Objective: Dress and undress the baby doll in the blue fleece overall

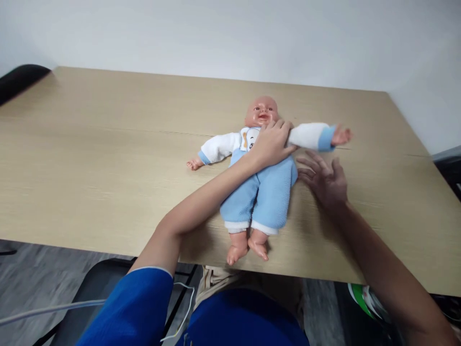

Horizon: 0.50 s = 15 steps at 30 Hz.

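Observation:
A baby doll point(272, 192) in a white top with blue cuffs and light-blue trousers lies face up on the wooden table point(118, 187). Its arms stretch out to both sides, and its bare feet point toward me near the table's front edge. My left hand point(272, 144) grips the doll's upper chest by its right-side shoulder, the thumb below the sleeve. This hand hides part of the animal picture on the top. Beside the doll's right-side hip is my right hand point(324, 180), palm turned up, fingers apart, holding nothing; the fingertips are close to the clothing.
A black chair point(93, 288) stands below the front edge at left, with a pale cable point(54, 310) across it. Another dark chair back point(23, 79) is at far left. A wall point(216, 38) runs behind the table. A green and white object point(363, 300) sits below the edge at right.

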{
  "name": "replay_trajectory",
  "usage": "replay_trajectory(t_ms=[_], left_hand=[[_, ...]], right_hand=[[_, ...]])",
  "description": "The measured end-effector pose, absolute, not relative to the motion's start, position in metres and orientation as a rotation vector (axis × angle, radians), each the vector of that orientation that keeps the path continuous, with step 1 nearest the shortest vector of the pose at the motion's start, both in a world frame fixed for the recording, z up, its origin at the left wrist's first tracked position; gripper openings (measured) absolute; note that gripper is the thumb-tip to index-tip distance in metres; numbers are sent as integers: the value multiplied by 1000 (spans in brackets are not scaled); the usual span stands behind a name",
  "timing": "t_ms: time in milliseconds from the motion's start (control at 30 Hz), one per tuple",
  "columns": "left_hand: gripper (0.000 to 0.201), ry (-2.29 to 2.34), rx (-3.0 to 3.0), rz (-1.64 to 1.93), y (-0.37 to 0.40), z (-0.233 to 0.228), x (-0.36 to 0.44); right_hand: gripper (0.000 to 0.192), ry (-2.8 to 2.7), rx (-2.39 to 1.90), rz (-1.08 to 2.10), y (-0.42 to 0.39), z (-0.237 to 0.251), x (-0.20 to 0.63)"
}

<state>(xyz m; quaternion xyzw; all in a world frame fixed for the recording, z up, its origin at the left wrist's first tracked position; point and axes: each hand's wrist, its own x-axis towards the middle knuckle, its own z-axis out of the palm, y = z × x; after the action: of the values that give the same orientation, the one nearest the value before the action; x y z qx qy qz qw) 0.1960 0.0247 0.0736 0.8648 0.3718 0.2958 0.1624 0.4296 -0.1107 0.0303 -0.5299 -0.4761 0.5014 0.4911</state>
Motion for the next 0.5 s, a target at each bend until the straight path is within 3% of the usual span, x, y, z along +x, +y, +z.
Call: replay_trajectory(t_ms=[100,267,367,500], left_hand=[[42,982,2522,901,7,81,175],[35,1048,2321,1261,-23,71,95],[36,1212,2115,1300,-38,48,55],[35,1266,2128,1146,-48,24,35]], right_hand=[[72,-977,-1251,1361,-104,37,446],[38,-843,-1199,1407,-101,36,451],[21,-951,-1267,1324,-101,33,447],[30,-1360,-1425,985,-100,31,443]])
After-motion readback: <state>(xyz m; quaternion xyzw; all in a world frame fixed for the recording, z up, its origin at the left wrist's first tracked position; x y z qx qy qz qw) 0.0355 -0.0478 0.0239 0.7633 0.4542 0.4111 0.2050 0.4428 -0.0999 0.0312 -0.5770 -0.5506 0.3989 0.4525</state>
